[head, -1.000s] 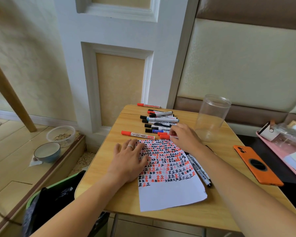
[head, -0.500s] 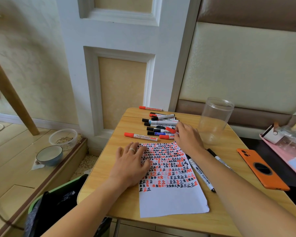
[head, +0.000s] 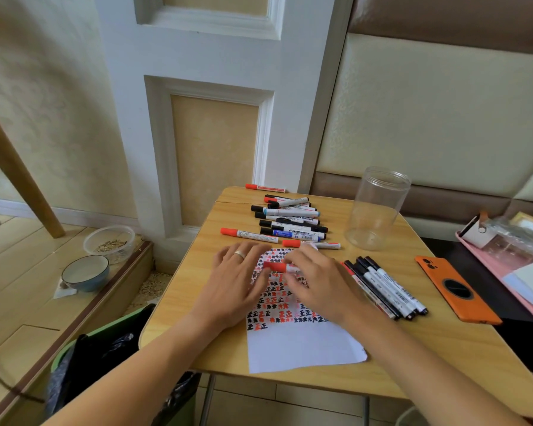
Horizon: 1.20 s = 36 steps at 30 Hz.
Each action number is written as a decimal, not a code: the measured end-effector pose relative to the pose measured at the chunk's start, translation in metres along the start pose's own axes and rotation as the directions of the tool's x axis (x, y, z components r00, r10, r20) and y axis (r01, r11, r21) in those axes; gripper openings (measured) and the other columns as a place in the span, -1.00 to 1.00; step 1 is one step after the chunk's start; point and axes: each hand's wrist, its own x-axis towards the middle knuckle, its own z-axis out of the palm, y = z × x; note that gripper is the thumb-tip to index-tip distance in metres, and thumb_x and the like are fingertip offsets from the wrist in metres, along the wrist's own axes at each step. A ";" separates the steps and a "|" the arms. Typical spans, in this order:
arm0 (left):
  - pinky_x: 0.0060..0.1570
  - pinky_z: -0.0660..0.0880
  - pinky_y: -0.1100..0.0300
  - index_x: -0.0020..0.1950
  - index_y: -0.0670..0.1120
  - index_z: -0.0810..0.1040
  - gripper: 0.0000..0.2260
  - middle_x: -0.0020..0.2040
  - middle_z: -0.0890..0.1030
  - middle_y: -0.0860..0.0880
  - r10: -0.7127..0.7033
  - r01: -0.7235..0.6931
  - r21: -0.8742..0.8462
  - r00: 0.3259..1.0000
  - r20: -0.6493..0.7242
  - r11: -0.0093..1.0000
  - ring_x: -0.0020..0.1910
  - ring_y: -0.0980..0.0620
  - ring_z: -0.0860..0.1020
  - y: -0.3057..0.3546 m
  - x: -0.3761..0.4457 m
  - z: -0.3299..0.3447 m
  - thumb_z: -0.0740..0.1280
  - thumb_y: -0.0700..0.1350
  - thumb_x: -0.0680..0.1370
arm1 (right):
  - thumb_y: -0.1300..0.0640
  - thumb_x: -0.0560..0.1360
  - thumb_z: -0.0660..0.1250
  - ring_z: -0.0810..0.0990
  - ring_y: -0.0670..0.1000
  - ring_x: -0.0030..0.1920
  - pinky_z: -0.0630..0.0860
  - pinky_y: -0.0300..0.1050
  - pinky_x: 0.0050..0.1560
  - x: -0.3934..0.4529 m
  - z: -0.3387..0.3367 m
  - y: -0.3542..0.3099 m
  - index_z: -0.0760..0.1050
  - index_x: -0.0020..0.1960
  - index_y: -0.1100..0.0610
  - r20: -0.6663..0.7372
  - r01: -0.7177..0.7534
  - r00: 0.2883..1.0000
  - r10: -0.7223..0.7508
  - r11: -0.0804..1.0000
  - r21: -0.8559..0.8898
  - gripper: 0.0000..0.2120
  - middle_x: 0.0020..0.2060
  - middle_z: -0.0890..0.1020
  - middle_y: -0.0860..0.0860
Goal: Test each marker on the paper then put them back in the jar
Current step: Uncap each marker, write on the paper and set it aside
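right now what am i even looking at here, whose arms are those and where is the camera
There is no machine here. The arms belong to a person wearing a wide-angle camera on the head, so you look forward and down at their own hands.

They sit at a small wooden table. On it lies a sheet of paper covered with black and red test marks. Behind it is a pile of markers, and a second group of markers lies to the right of the paper. A clear jar, apparently empty, stands at the back right, and an orange phone lies near the right edge.

The right hand holds a red-capped marker over the paper. The left hand meets it at the cap; whether its fingers actually grip it is too blurred to tell.
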 end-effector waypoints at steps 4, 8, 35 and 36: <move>0.15 0.34 0.04 0.22 0.03 0.54 -0.71 0.04 0.55 0.12 0.198 -0.199 0.014 0.977 0.081 0.980 0.07 0.09 0.48 0.005 -0.002 -0.006 0.06 0.07 0.72 | 0.09 0.58 0.36 0.50 -0.03 -0.17 0.43 -0.20 -0.23 -0.024 0.002 -0.012 0.61 0.08 0.11 -0.007 -0.024 1.000 0.025 1.000 0.020 -0.87 -0.16 0.54 -0.04; -0.02 0.26 0.09 0.11 0.02 0.49 -0.64 -0.08 0.51 0.12 0.207 -0.219 0.043 0.959 0.192 0.975 -0.07 0.08 0.40 0.011 -0.002 -0.004 -0.05 0.12 0.74 | 0.00 0.60 0.31 0.48 -0.07 -0.28 0.32 -0.25 -0.32 -0.039 0.004 -0.022 0.57 0.06 0.04 -0.031 -0.102 0.994 0.100 0.993 -0.060 -0.86 -0.20 0.50 -0.09; 0.04 0.32 0.00 0.03 0.06 0.52 -0.66 -0.09 0.53 0.14 0.113 -0.110 -0.029 0.981 0.158 0.994 -0.04 0.09 0.44 0.012 0.005 0.010 0.00 0.15 0.72 | -0.27 0.64 0.04 0.47 -0.03 -0.31 0.27 -0.14 -0.36 -0.036 -0.006 -0.019 0.39 0.03 -0.02 0.086 -0.228 0.969 0.231 0.973 -0.043 -0.65 -0.22 0.53 -0.12; 0.07 0.32 0.01 0.05 0.08 0.53 -0.66 -0.06 0.53 0.15 0.104 -0.101 -0.023 0.981 0.162 0.995 -0.02 0.10 0.44 0.011 0.006 0.011 0.01 0.16 0.71 | -0.25 0.65 0.07 0.47 -0.03 -0.29 0.25 -0.16 -0.35 -0.038 -0.005 -0.019 0.38 0.03 -0.01 0.110 -0.255 0.960 0.258 0.966 -0.039 -0.67 -0.20 0.50 -0.12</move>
